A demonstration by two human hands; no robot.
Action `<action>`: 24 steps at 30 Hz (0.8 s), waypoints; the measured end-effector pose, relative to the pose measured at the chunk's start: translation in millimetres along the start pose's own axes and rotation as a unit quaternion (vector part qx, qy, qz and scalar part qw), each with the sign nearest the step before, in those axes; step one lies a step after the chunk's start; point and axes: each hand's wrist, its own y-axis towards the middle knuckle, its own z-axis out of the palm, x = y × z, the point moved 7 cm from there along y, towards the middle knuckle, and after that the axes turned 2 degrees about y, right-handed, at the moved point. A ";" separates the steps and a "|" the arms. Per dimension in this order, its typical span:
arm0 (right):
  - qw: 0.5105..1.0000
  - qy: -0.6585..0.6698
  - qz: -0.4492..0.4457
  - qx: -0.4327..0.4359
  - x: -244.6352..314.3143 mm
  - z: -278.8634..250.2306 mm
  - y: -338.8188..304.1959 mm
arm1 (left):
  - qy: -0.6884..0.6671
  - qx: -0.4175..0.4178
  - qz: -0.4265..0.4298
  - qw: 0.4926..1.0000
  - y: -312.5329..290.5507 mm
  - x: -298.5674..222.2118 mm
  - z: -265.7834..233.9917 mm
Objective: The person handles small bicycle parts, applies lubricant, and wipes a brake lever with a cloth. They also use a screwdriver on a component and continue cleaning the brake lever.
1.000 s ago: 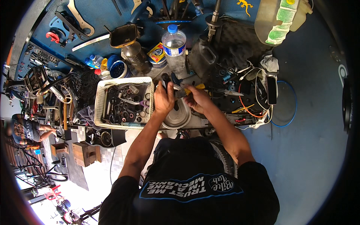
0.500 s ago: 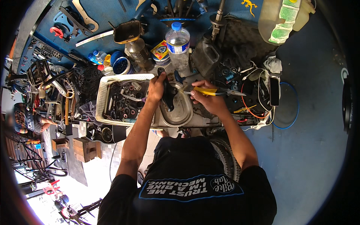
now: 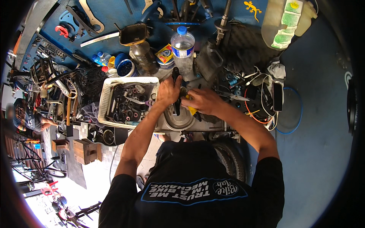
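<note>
My left hand (image 3: 167,91) grips a long black metal part, like a crank arm (image 3: 176,76), held upright over a round metal bowl (image 3: 178,122) on the bench. Just to its right, my right hand (image 3: 204,101) is closed around a yellow-handled tool (image 3: 192,110), and its fingers reach in toward the lower end of the black part. The tool's tip is hidden behind my hands.
A white basket (image 3: 129,79) of several small dark parts stands left of the bowl. Behind it are a clear water bottle (image 3: 183,49), a blue tin (image 3: 124,67) and jars. Cables and a phone (image 3: 277,97) lie right. Tools hang on the blue wall (image 3: 114,15).
My right hand has brought the yellow-handled tool in from the right, close against the black part. My left hand has stayed gripping that part above the bowl.
</note>
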 end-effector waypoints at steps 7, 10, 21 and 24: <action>0.955 0.185 0.166 -0.160 -25.1 7.6 -0.4 | -0.009 -0.043 0.085 0.995 -8.4 -16.9 -4.2; 0.955 0.119 0.218 -0.161 -46.8 23.0 -3.8 | 0.021 -0.046 0.110 0.993 -12.3 -22.8 0.1; 0.324 0.737 0.527 -0.273 -52.9 98.9 -69.0 | -0.107 -0.125 0.050 0.985 -22.0 19.2 -6.3; 0.345 0.714 0.539 -0.283 -46.3 89.1 -75.8 | -0.094 -0.138 0.068 0.984 -22.8 19.8 -11.4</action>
